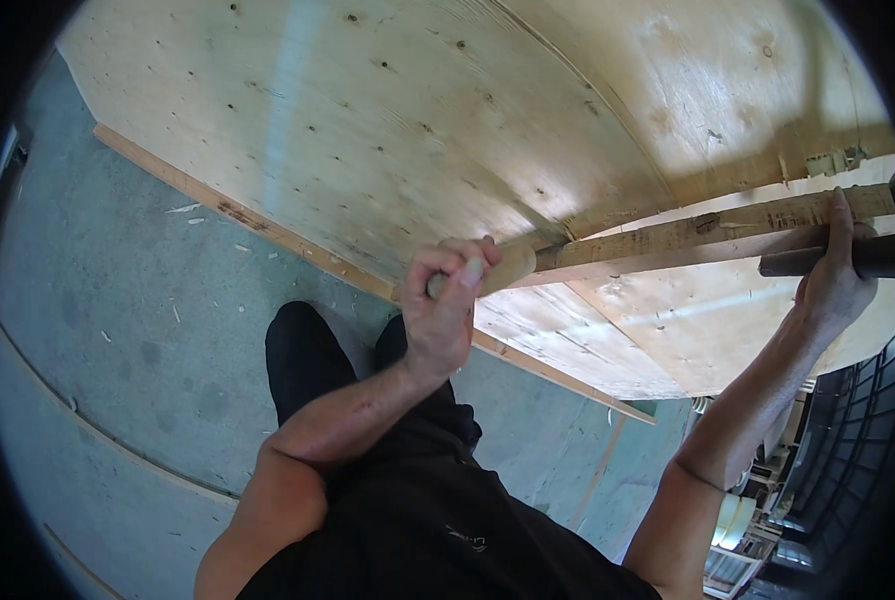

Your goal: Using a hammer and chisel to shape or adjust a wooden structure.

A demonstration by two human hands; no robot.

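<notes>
My left hand (442, 305) is closed around a pale, round wooden handle (510, 268). The handle points right toward the near end of a rough wooden batten (707, 225); the tool's working end is hard to make out there. On the right, my right hand (837, 275) wraps round the dark handle of what looks like a hammer (792, 262). A dark, upright head-like part is cut off by the picture's right rim. One finger of that hand stretches up across the batten, which runs along a large plywood panel (367, 130).
A long wooden strip (237, 215) runs along the panel's lower edge. Wood chips (182, 208) lie scattered on the grey-green floor (147, 310). A brighter plywood sheet (647, 320) sits below the batten. Shelving and white containers (732, 520) stand at lower right.
</notes>
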